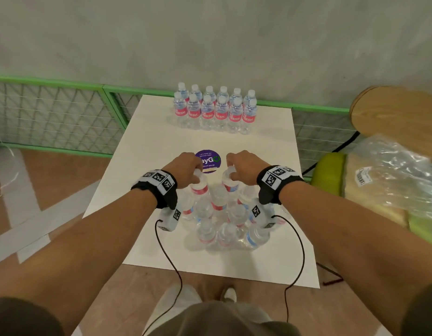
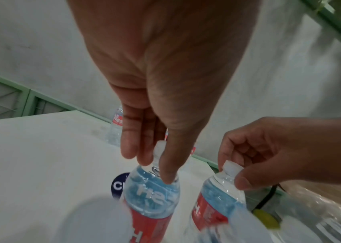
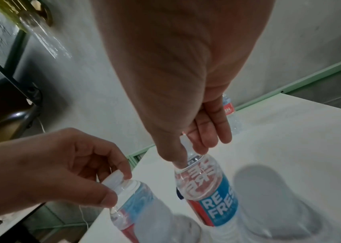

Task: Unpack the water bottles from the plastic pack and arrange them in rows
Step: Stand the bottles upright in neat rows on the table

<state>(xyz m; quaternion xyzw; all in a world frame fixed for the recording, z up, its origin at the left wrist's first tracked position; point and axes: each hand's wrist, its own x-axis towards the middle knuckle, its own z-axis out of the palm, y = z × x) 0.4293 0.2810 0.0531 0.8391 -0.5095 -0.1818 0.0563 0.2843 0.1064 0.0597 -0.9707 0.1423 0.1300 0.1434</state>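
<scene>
Both bare forearms are reaching forward from 6 o'clock, each wearing a black wrist strap with coded markers. The left hand (image 1: 186, 166) is lying at 11 o'clock of centre, fingers pointing down and pinching a bottle neck; the right hand (image 1: 244, 166) is mirroring it at 1 o'clock, pinching another.

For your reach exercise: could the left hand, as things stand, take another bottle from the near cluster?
Probably not yet: the left hand already pinches a bottle by its cap, though the near cluster stands uncovered beneath it.
</scene>
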